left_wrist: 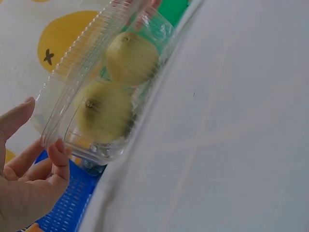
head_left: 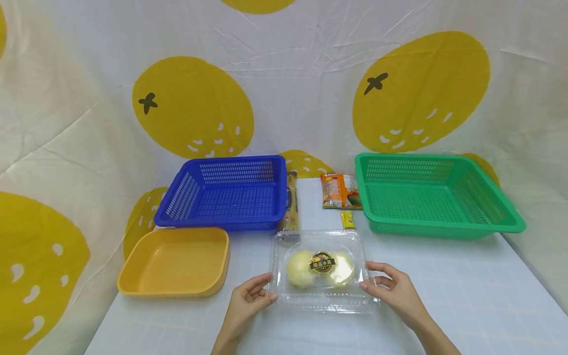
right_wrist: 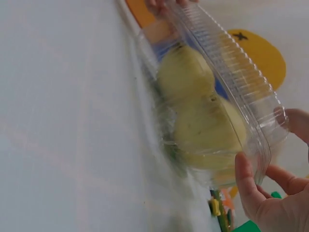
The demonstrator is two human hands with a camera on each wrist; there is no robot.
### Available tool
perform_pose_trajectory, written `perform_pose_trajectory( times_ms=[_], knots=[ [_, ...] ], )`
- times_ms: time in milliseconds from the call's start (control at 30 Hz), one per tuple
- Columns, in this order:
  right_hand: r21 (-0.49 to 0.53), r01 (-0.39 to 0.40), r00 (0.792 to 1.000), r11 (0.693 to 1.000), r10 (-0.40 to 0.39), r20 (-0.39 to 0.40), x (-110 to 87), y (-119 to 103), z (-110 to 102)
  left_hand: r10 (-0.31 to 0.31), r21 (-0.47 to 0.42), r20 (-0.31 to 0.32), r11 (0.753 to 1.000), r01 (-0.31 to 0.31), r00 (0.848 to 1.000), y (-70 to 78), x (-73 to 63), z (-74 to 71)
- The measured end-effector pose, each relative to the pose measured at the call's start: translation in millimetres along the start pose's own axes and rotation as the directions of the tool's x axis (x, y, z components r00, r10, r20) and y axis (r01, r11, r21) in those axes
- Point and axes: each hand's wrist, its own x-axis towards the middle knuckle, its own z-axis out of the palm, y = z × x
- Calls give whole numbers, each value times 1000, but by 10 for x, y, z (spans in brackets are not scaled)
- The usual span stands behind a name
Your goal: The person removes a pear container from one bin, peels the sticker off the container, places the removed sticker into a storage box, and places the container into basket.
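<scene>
A clear plastic clamshell box [head_left: 322, 298] with a dark label on its lid holds pale yellow round fruits [left_wrist: 104, 111], two of which show. It is in the middle of the table's near side, its lid closed over the fruit. My left hand [head_left: 248, 303] grips the left rim, with the thumb and fingers on either side of the edge in the left wrist view. At the opposite end, my right hand [head_left: 397, 291] pinches the rim, thumb at the near corner. The right wrist view shows the same fingers [right_wrist: 285, 181] bent around the box edge.
Behind the box stand a blue basket [head_left: 222, 224] at left and a green basket [head_left: 443, 227] at right. Between them lie a brown packet [head_left: 291, 207], an orange snack bag [head_left: 339, 191] and a small yellow sachet [head_left: 348, 220]. A yellow tray [head_left: 173, 291] sits front left.
</scene>
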Motion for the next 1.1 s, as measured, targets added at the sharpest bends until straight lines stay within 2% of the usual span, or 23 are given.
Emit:
perform_pose_trajectory(
  times_ms=[367, 533, 633, 700, 767, 833, 900, 967, 1000, 1033, 1100],
  knots=[
    [-28, -42, 999, 999, 41, -22, 77, 18, 31, 26, 24, 26, 999, -27, 999, -18, 81, -59],
    [-30, -51, 998, 998, 50, -22, 86, 17, 38, 67, 133, 56, 988, -74, 996, 40, 127, -86],
    [-41, -46, 999, 998, 45, -24, 89, 16, 37, 126, 213, 29, 968, -129, 992, 100, 183, -78],
    [-47, -41, 999, 998, 40, -23, 88, 18, 34, 200, 252, -3, 948, -193, 980, 143, 240, -59],
    [-55, -41, 999, 998, 40, -24, 89, 18, 31, 283, 277, -32, 924, -264, 959, 223, 285, -16],
    [-58, -47, 999, 997, 45, -25, 92, 19, 29, 372, 285, -40, 894, -346, 927, 295, 343, 43],
    [-62, -53, 998, 997, 52, -27, 94, 18, 27, 441, 276, -21, 865, -419, 897, 333, 416, 102],
    [-65, -61, 998, 996, 59, -27, 97, 14, 27, 479, 259, 18, 845, -467, 877, 361, 490, 170],
    [-68, -62, 998, 996, 60, -28, 98, 12, 27, 502, 248, 45, 832, -497, 864, 330, 549, 191],
    [-69, -63, 998, 996, 62, -28, 98, 9, 27, 510, 234, 75, 826, -512, 857, 308, 601, 210],
    [-72, -68, 997, 995, 66, -29, 100, 4, 29, 488, 221, 134, 834, -506, 863, 335, 673, 273]
  ],
)
